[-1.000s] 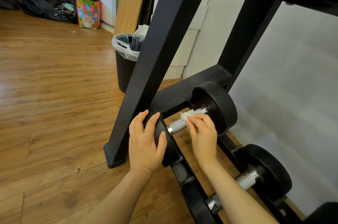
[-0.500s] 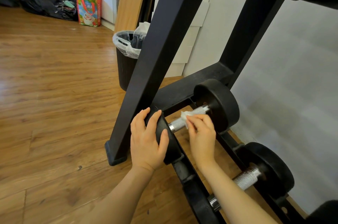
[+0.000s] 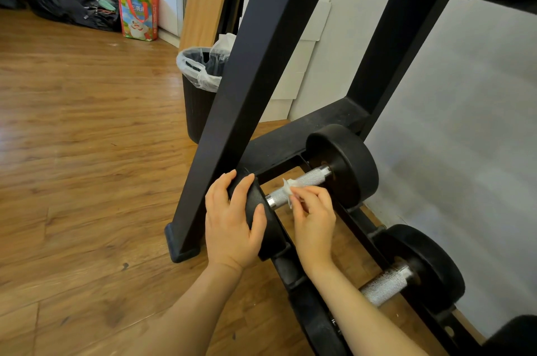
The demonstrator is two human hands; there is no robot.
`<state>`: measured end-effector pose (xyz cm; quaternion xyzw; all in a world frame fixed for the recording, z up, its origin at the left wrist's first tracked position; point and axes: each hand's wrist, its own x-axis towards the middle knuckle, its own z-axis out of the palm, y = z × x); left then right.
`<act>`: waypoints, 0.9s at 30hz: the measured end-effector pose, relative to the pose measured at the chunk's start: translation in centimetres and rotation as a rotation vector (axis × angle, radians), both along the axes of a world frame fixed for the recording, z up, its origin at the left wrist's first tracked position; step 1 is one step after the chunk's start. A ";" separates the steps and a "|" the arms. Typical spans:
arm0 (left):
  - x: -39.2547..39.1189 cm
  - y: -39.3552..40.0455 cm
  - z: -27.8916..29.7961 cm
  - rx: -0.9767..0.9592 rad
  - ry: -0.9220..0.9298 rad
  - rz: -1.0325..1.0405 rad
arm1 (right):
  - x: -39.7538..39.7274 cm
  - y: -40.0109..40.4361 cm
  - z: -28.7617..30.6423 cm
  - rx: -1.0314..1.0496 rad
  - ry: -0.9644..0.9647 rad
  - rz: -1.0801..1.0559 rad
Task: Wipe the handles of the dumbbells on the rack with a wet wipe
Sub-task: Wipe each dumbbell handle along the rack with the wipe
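A black dumbbell lies on the bottom tier of the black rack point(image 3: 250, 88), its knurled silver handle point(image 3: 308, 181) running between two black end weights. My left hand point(image 3: 232, 222) grips the near end weight point(image 3: 261, 210), fingers curled over its top edge. My right hand point(image 3: 313, 213) pinches a small white wet wipe point(image 3: 289, 188) against the middle of that handle. A second dumbbell sits further right on the same tier, its silver handle point(image 3: 383, 286) partly hidden behind my right forearm.
A black waste bin with a clear liner point(image 3: 200, 88) stands on the wooden floor just behind the rack's slanted leg. A colourful bag point(image 3: 138, 17) and dark clothes lie by the far wall. A grey wall runs close behind the rack on the right.
My right hand has slid the wipe a little along the handle toward the near end weight, baring more of the far part. My left hand stays on the weight.
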<state>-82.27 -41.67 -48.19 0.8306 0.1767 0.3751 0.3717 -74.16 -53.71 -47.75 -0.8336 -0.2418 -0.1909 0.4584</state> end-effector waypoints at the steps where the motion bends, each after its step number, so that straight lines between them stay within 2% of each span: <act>1: 0.0 0.0 0.0 -0.001 0.004 0.001 | 0.1 -0.1 0.0 0.003 -0.001 -0.005; 5: 0.0 0.0 0.0 0.002 0.004 -0.005 | 0.7 -0.3 0.2 0.023 -0.004 -0.071; 10: 0.0 0.0 0.0 -0.003 0.005 -0.002 | -0.8 0.5 -0.2 -0.020 -0.013 0.037; 16: 0.0 0.1 0.0 -0.006 0.006 -0.009 | 0.7 -0.2 0.9 0.009 0.009 -0.022; 22: 0.0 0.0 0.1 -0.011 0.011 -0.007 | -1.3 0.6 0.8 -0.085 0.047 0.129; 27: -0.1 0.0 0.2 0.001 0.001 -0.004 | 0.2 0.1 1.2 -0.071 0.046 0.037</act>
